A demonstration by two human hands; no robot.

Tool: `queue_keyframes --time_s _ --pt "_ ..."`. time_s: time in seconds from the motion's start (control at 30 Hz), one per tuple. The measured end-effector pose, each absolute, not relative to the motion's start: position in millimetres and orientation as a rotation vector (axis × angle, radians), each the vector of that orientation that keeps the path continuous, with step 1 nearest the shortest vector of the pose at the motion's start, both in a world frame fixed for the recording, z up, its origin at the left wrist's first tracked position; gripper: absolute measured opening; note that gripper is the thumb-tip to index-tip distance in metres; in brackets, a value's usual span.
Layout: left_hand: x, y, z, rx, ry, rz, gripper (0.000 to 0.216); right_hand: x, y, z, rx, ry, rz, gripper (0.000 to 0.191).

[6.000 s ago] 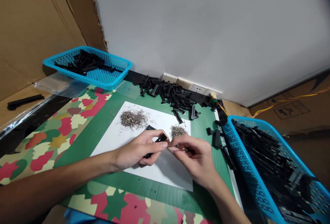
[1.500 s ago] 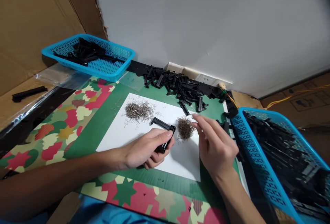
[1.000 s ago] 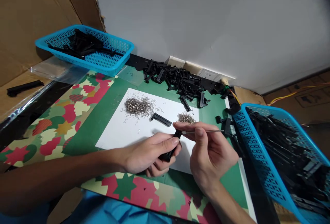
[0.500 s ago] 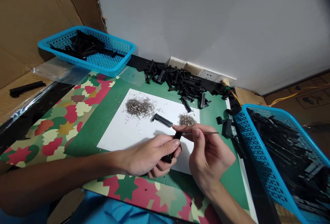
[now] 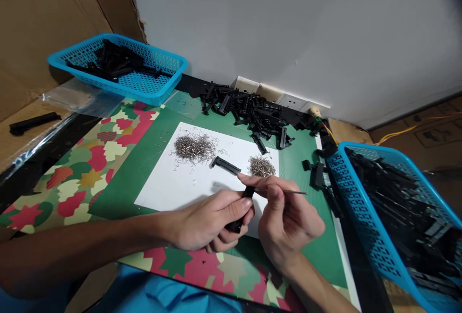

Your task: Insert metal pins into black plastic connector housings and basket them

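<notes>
My left hand is closed around a black plastic part, which sticks out above and below the fingers. Between thumb and fingers, my right hand pinches a thin metal tool, perhaps tweezers; its tip meets the upper end of the held part and is partly hidden by the fingers. Just beyond the hands, another black plastic piece lies on a white paper sheet. Small bent metal wires form a larger pile on the left of the sheet and a smaller pile on the right.
Many black parts are heaped along the wall beneath white sockets. A blue basket of black parts stands at back left, another blue basket at right. Yellow wires run behind it. A green mat covers the table.
My right hand has shifted slightly left and the metal tool has tilted a little, its free end lower. My left hand keeps its hold on the black part.
</notes>
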State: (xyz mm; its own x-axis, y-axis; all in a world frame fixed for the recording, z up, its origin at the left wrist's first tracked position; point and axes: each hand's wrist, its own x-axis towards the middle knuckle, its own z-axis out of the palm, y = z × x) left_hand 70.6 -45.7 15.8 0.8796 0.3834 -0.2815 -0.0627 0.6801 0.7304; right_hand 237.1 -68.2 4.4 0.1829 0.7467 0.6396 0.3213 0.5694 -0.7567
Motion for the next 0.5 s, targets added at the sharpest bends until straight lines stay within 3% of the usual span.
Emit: queue_keyframes --time_s 0.17,0.33,0.5 --pt "70.2 -44.4 21.5 0.77 0.418 0.287 0.042 240.5 -63.7 11.7 -0.862 -1.292 0.432 0.019" --pt "67.5 -41.4 37.7 0.965 0.687 0.385 0.049 259.1 -49.2 16.4 -0.869 -1.236 0.397 0.021" --pt "55.5 -26.2 37.9 1.16 0.857 0.492 0.053 275.6 -37.6 8.0 -1.069 -1.572 0.361 0.021"
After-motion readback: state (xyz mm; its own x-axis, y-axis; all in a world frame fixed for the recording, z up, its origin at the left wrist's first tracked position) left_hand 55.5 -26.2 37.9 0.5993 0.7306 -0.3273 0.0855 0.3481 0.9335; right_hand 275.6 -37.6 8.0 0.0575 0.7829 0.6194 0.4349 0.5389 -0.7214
